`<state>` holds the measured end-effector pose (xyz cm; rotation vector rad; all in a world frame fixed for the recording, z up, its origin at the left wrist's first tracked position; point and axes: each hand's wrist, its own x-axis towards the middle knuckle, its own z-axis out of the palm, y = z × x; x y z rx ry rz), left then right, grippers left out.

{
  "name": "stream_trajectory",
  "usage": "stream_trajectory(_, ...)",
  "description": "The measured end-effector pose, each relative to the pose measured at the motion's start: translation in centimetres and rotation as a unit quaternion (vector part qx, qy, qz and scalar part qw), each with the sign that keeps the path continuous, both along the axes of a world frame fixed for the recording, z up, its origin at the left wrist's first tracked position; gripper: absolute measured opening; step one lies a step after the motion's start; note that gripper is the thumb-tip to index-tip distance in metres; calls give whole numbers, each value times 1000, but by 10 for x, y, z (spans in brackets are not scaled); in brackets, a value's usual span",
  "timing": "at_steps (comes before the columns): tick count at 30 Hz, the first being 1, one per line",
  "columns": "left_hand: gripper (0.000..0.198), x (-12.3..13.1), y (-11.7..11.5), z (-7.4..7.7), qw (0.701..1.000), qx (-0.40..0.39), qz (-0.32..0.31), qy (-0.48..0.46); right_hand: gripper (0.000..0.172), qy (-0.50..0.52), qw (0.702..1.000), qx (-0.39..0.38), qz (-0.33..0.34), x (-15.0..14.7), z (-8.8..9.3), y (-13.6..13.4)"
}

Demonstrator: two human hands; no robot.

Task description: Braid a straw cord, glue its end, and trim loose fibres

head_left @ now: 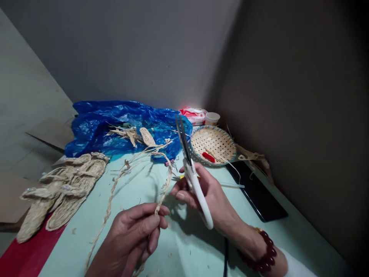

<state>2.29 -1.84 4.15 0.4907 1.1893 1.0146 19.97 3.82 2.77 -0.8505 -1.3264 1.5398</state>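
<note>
Between the thumb and fingers of my left hand (138,231) is pinched a braided straw cord (165,190), which runs up and away toward the blue bag. My right hand (203,188) holds white-handled scissors (196,184) upright, their dark blades pointing away and nearly closed. The scissors are apart from the cord. A second stretch of braid (108,207) lies to the left of my left hand. Behind my right fingers, a yellow-handled tool (180,177) is partly hidden. Loose straw strands (129,134) and a small woven oval piece (147,136) rest on the blue plastic bag (95,130).
Woven straw sandals (69,188) lie at the left edge. At the back right stand a woven basket (198,140) holding a red item (208,157), a paper cup (212,118) and a red-white packet (193,115). A black phone-like slab (259,196) lies at right, before the wall.
</note>
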Motion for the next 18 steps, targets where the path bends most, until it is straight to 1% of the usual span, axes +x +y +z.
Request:
stream_trajectory(1,26,-1,0,2,999,14,28,35,35,-56,997,40,-24,4,3,-1)
stream_trajectory(2,26,-1,-1,4,995,32,59,72,31,-119,987,99,-54,10,6,-2)
stream_trajectory(3,25,-2,-1,7,989,50,89,106,28,-188,963,176,-75,16,8,-2)
stream_trajectory(4,22,-4,-1,9,982,70,115,133,26,-247,927,266,-94,22,9,-2)
stream_trajectory(5,20,-5,-1,10,975,89,137,151,34,-287,885,356,-91,29,10,-2)
stream_trajectory(6,17,-7,-1,11,969,105,155,161,42,-324,841,425,-82,34,10,-2)
stream_trajectory(7,16,-8,-1,12,964,120,170,164,49,-356,799,479,-79,39,9,-1)
stream_trajectory(8,15,-10,-1,12,960,133,183,164,54,-383,763,516,-69,43,9,0)
stream_trajectory(9,15,-11,-1,11,957,144,194,162,56,-405,737,538,-61,45,9,0)
stream_trajectory(10,16,-11,-1,11,953,153,203,163,55,-420,719,551,-56,47,10,1)
stream_trajectory(11,15,-12,0,11,951,160,209,165,54,-431,707,558,-51,48,10,2)
stream_trajectory(13,13,-12,0,11,947,168,213,173,50,-440,694,567,-54,50,12,2)
stream_trajectory(15,14,-12,0,12,946,168,212,179,50,-443,689,570,-58,52,13,3)
stream_trajectory(18,16,-13,0,13,946,164,207,190,56,-445,688,570,-60,57,13,3)
